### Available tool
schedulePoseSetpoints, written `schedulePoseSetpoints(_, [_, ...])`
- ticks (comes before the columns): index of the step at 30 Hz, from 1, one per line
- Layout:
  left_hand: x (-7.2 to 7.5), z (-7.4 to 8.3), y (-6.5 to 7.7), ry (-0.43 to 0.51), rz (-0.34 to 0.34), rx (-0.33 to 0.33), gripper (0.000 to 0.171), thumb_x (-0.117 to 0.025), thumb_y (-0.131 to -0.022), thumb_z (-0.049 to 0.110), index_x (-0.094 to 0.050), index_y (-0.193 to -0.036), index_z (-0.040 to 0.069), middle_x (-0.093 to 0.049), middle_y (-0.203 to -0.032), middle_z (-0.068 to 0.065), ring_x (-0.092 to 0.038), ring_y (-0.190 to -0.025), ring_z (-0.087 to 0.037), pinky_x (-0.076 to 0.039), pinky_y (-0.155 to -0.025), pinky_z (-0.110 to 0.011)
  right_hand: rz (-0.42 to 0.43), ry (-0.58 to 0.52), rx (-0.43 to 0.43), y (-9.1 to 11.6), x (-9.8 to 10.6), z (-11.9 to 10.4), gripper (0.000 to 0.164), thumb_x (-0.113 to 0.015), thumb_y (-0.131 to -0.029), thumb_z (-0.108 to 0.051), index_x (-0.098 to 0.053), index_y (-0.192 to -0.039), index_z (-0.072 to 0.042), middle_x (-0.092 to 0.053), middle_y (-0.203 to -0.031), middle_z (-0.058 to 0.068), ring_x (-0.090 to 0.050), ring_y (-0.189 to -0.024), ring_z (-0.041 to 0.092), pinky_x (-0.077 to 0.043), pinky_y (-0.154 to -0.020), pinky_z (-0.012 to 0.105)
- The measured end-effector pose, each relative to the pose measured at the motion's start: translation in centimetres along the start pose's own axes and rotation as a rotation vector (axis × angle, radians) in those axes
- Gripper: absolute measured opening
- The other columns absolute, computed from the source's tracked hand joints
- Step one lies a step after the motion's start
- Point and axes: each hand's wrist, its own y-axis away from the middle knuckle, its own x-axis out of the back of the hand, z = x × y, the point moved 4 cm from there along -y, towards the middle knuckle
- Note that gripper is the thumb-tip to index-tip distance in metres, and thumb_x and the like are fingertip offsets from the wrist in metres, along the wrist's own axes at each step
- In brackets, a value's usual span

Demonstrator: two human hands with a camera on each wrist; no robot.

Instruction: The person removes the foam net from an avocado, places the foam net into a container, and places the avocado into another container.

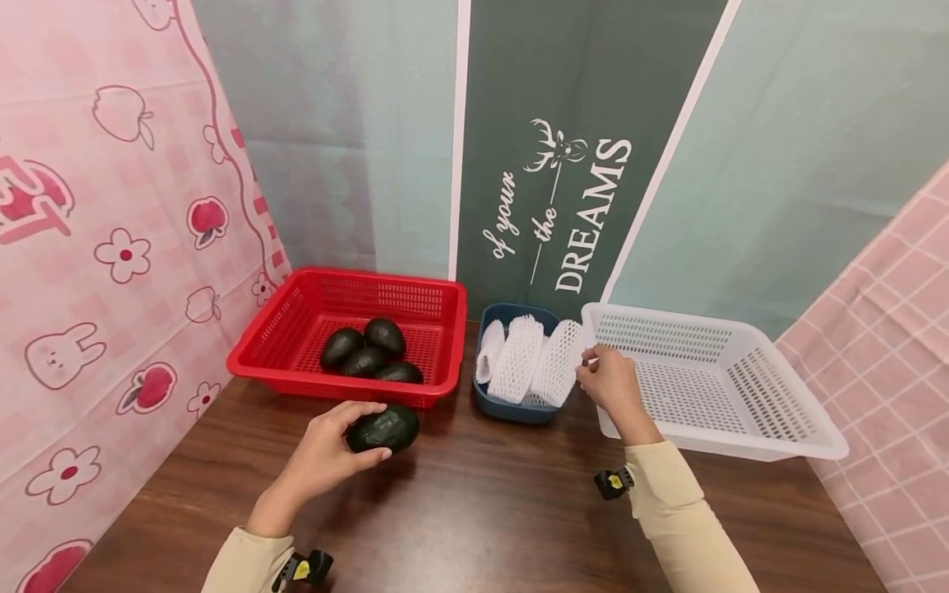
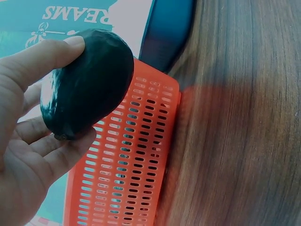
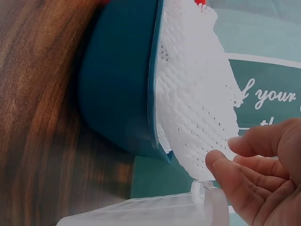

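A dark green avocado (image 1: pixel 383 428) is held in my left hand (image 1: pixel 326 449), thumb on one side and fingers on the other, in front of the red basket (image 1: pixel 245 362). The left wrist view shows the same avocado (image 2: pixel 89 84) large, its stem end toward the fingers. My right hand (image 1: pixel 611 383) is at the right side of a blue bin (image 1: pixel 511 412) of white foam net sleeves. In the right wrist view, its thumb and forefinger tips are right at the edge of a foam net sleeve (image 3: pixel 197 108), slightly apart, with the sleeve unsqueezed.
Several avocados (image 1: pixel 363 362) lie in the red basket at the left. A white perforated basket (image 1: pixel 771 449) stands at the right, close beside the blue bin. All three containers sit along the back of the brown wooden table (image 1: pixel 474 511), with printed cloths behind and at both sides.
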Motion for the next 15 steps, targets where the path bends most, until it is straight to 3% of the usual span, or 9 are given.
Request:
schedulePoseSetpoints(2, [0.0, 0.1, 0.0, 0.006, 0.003, -0.006, 0.055, -0.088, -0.061, 0.016, -0.065, -0.111, 0.015, -0.062, -0.105, 0.007, -0.058, -0.094, -0.011, -0.050, -0.077, -0.037, -0.005, 0.003, 0.025, 0.4, 0.1, -0.1, 0.028, -0.062, -0.082, -0.010, -0.061, -0.103, 0.007, -0.066, -0.078, 0.016, -0.061, -0.068, 0.028, -0.047, -0.068, 0.042])
schedulePoseSetpoints(4, [0.2, 0.4, -0.1, 0.007, 0.014, -0.016, 0.055, -0.088, -0.061, 0.017, -0.065, -0.111, 0.016, -0.062, -0.105, 0.007, -0.058, -0.093, -0.010, -0.050, -0.076, -0.036, -0.020, 0.005, 0.067, 1.0, 0.2, -0.4, 0.031, -0.065, -0.081, -0.011, -0.060, -0.106, 0.007, -0.065, -0.080, 0.015, -0.061, -0.073, 0.030, -0.046, -0.072, 0.046])
schedulePoseSetpoints(7, [0.5, 0.8, -0.4, 0.010, 0.045, -0.036, 0.055, -0.088, -0.061, 0.017, -0.065, -0.111, 0.015, -0.062, -0.105, 0.007, -0.058, -0.092, -0.010, -0.050, -0.074, -0.034, -0.048, 0.011, 0.162, 1.8, 0.0, -1.2, 0.039, -0.069, -0.080, -0.013, -0.058, -0.112, 0.005, -0.064, -0.085, 0.015, -0.060, -0.075, 0.029, -0.045, -0.074, 0.046])
schedulePoseSetpoints(9, [0.8, 1.0, -0.8, 0.006, 0.071, -0.046, 0.054, -0.087, -0.061, 0.016, -0.065, -0.110, 0.015, -0.062, -0.104, 0.007, -0.057, -0.091, -0.010, -0.050, -0.073, -0.033, -0.070, 0.025, 0.227, 2.1, -0.2, -1.9, 0.043, -0.071, -0.079, -0.014, -0.057, -0.115, 0.004, -0.061, -0.088, 0.016, -0.058, -0.074, 0.027, -0.047, -0.067, 0.045])
schedulePoseSetpoints(15, [1.3, 1.3, -2.0, -0.007, 0.143, -0.041, 0.052, -0.087, -0.062, 0.015, -0.065, -0.109, 0.012, -0.063, -0.103, 0.004, -0.058, -0.090, -0.011, -0.050, -0.072, -0.033, -0.122, 0.103, 0.318, 2.7, -0.3, -4.1, 0.052, -0.073, -0.078, -0.018, -0.055, -0.122, 0.003, -0.058, -0.105, 0.022, -0.057, -0.089, 0.034, -0.045, -0.078, 0.049])
